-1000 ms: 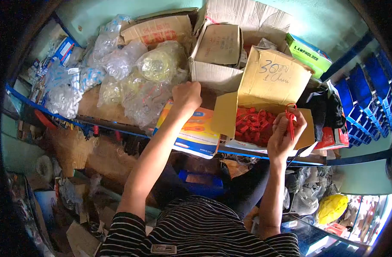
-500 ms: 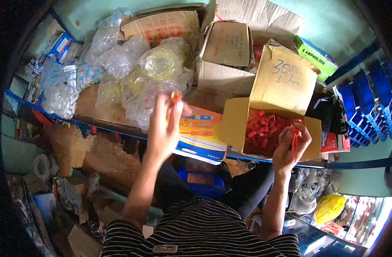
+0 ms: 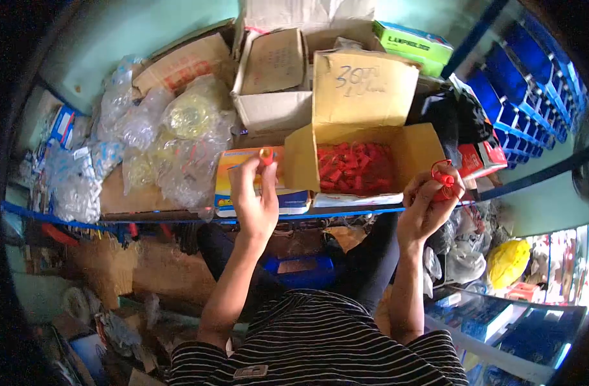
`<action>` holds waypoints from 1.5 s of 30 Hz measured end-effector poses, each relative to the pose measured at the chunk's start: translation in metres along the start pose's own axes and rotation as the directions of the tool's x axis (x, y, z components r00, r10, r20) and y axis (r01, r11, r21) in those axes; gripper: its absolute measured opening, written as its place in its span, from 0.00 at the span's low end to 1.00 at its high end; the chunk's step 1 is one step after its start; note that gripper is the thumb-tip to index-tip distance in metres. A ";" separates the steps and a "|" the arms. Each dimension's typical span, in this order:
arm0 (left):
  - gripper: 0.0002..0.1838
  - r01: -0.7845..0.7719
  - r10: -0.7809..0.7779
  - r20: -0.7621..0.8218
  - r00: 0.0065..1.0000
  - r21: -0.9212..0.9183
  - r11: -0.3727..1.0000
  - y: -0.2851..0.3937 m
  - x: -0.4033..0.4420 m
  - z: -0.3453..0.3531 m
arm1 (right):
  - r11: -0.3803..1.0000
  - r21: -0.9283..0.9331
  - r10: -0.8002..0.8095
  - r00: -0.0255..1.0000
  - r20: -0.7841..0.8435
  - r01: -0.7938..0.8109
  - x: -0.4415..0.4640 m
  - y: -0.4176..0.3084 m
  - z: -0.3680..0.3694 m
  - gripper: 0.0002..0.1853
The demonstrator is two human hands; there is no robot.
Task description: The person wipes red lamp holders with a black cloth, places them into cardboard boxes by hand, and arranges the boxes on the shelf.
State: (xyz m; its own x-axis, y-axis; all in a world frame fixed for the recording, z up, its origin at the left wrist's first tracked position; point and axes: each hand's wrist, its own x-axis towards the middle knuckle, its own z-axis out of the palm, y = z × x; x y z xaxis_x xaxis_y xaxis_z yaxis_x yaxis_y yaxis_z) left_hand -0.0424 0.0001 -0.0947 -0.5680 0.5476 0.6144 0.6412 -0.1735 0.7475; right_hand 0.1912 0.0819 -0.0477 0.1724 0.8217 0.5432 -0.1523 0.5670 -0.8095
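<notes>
Between the thumb and fingers of my left hand (image 3: 256,206) is a small red lamp holder (image 3: 266,156), its brass-coloured end facing up. My right hand (image 3: 433,202) is closed around another red lamp holder (image 3: 444,179), and a thin red wire loops above it. An open cardboard box (image 3: 365,90) stands between and beyond my hands, with many red pieces (image 3: 355,167) inside. My right hand is by the box's right flap. Behind my left hand lies a flat orange, white and blue package (image 3: 227,186).
Clear plastic bags (image 3: 191,116) crowd the shelf's left side. Behind are a white carton (image 3: 272,106) and a green lampholder box (image 3: 413,45). Blue bins (image 3: 520,83) hang at right above a red box (image 3: 481,159). The shelf has a blue front edge (image 3: 346,211).
The view has swung right, so the box and bags appear further left. My right hand has turned; the red wire that hung down its front now loops above. My left hand still grips its piece.
</notes>
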 end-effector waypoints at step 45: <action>0.21 0.592 -0.508 0.547 0.665 -0.801 -0.086 0.054 0.073 0.084 | 0.886 0.287 0.315 0.927 0.204 -0.364 0.081 0.001 0.034 0.18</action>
State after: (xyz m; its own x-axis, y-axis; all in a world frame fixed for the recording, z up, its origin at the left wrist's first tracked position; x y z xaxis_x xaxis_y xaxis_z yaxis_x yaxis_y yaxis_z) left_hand -0.0055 0.0994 -0.0306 -0.4217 0.9002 -0.1092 -0.8052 -0.3163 0.5016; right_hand 0.1718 0.1508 0.0034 -0.0862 0.9519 0.2940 -0.4773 0.2195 -0.8509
